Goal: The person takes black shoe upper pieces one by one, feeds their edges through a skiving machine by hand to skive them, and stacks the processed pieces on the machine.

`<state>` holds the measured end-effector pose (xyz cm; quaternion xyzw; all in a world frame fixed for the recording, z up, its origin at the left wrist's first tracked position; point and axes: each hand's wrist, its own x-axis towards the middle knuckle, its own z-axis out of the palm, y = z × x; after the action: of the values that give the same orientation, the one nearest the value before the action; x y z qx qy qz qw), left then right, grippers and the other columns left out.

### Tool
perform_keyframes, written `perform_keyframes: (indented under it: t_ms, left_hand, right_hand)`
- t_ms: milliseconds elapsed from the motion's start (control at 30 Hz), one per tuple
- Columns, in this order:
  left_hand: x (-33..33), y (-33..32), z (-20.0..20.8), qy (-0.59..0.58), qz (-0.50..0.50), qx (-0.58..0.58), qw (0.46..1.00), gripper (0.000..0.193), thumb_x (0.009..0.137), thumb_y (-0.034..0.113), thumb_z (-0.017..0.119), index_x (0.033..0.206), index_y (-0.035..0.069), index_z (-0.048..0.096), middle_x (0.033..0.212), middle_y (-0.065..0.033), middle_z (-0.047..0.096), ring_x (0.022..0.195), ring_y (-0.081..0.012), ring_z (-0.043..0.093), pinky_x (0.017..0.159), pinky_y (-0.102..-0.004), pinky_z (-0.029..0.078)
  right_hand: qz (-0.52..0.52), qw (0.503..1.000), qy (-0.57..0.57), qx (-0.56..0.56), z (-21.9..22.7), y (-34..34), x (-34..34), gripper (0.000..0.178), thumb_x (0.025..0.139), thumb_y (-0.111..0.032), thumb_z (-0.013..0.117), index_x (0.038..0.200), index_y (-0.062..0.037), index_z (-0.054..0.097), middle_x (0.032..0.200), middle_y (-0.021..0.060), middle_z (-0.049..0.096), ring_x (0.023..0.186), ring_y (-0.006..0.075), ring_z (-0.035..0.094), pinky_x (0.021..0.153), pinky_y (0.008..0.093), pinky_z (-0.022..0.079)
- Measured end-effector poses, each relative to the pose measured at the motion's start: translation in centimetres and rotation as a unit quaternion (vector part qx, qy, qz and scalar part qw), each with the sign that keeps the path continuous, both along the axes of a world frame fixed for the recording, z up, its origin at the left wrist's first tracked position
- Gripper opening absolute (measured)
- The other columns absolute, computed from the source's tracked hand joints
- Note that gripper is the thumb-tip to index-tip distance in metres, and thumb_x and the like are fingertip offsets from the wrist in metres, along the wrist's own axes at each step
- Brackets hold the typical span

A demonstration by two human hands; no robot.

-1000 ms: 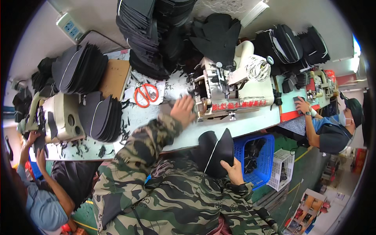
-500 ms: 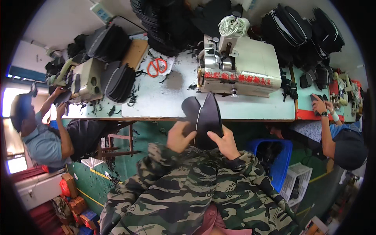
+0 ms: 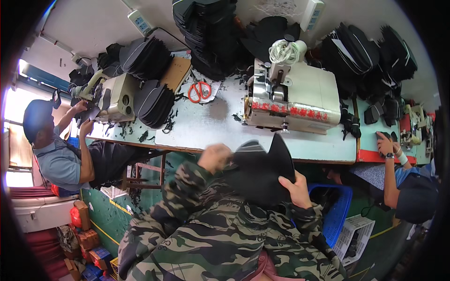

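A small stack of black fabric pieces (image 3: 260, 175) stands in front of my chest, one corner rising to a point and several layered edges showing beside it. My right hand (image 3: 297, 189) grips its right side, the thumb lying on the near face and the other fingers behind. My left hand (image 3: 215, 157) is raised just off the stack's left edge, smeared by motion, so its fingers cannot be made out. Beyond the stack, a cream sewing machine (image 3: 295, 93) with a coil of white cord (image 3: 284, 52) on top stands on the white table (image 3: 197, 133).
Red-handled scissors (image 3: 200, 92) lie on the table among black scraps. Bundled black pieces (image 3: 154, 104) are stacked at left, with more along the back. A blue bin (image 3: 338, 213) and a white crate (image 3: 355, 239) stand on the floor at right. Co-workers sit on both sides.
My left hand has come off the black pieces, moving up and left. The pieces have turned to show a broader face, and the pale band across them no longer shows. The whole view has shifted.
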<state>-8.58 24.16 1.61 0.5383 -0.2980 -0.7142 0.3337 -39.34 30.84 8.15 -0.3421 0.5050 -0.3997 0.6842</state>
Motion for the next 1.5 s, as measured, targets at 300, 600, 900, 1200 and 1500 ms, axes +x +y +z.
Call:
perform_keyframes:
  t_ms: [300, 600, 900, 1200, 1500]
  left_hand:
    - [8.3, -21.7, -1.2, -0.469, -0.086, -0.415, 0.775, 0.024, 0.083, 0.027, 0.066, 0.080, 0.003, 0.069, 0.073, -0.0131, 0.067, 0.070, -0.0303, 0.066, 0.065, -0.0380, 0.051]
    - [6.1, -23.9, -3.1, -0.453, -0.349, -0.509, 0.644, 0.052, 0.080, 0.026, 0.067, 0.128, 0.012, 0.054, 0.120, -0.0180, 0.059, 0.108, -0.0365, 0.059, 0.086, -0.0449, 0.051]
    - [5.7, -24.8, -4.0, -0.428, -0.562, -0.396, 0.586, 0.061, 0.073, 0.020, 0.077, 0.129, 0.014, 0.053, 0.133, -0.0146, 0.049, 0.120, -0.0363, 0.050, 0.098, -0.0438, 0.045]
    - [3.1, -21.7, -3.3, -0.562, -0.522, -0.456, 0.451, 0.033, 0.071, 0.018, 0.072, 0.101, 0.008, 0.062, 0.090, -0.0122, 0.067, 0.090, -0.0282, 0.067, 0.084, -0.0414, 0.049]
    - [-6.5, -20.4, 12.4, -0.234, -0.582, -0.377, 0.682, 0.016, 0.085, 0.019, 0.062, 0.094, 0.007, 0.062, 0.083, -0.0180, 0.065, 0.082, -0.0394, 0.062, 0.072, -0.0477, 0.048]
  right_hand:
    - [0.017, 0.995, 0.048, -0.085, -0.5, -7.9, 10.0, 0.038, 0.089, -0.009, 0.065, 0.124, 0.0031, 0.058, 0.109, 0.0042, 0.065, 0.097, 0.0095, 0.055, 0.087, 0.0263, 0.046]
    - [-0.126, 0.928, 0.341, -0.078, -17.6, -15.0, 20.1, 0.045, 0.086, -0.021, 0.066, 0.118, 0.0075, 0.055, 0.095, 0.0268, 0.067, 0.091, 0.0411, 0.065, 0.083, 0.0433, 0.049]
    - [0.148, 0.946, 0.287, 0.008, -15.4, -14.6, 15.5, 0.042, 0.086, -0.028, 0.069, 0.110, 0.0038, 0.059, 0.087, 0.0144, 0.070, 0.074, 0.0212, 0.067, 0.064, 0.0341, 0.051]
    - [0.156, 0.951, 0.267, -0.012, -12.3, -12.4, 5.9, 0.035, 0.084, -0.027, 0.071, 0.106, -0.0004, 0.067, 0.086, 0.0147, 0.071, 0.075, 0.0217, 0.068, 0.074, 0.0333, 0.053]
    - [0.319, 0.914, 0.127, -0.215, 1.3, -18.6, -1.0, 0.039, 0.076, -0.015, 0.075, 0.114, -0.0102, 0.067, 0.139, 0.0178, 0.049, 0.127, 0.0296, 0.049, 0.100, 0.0373, 0.044]
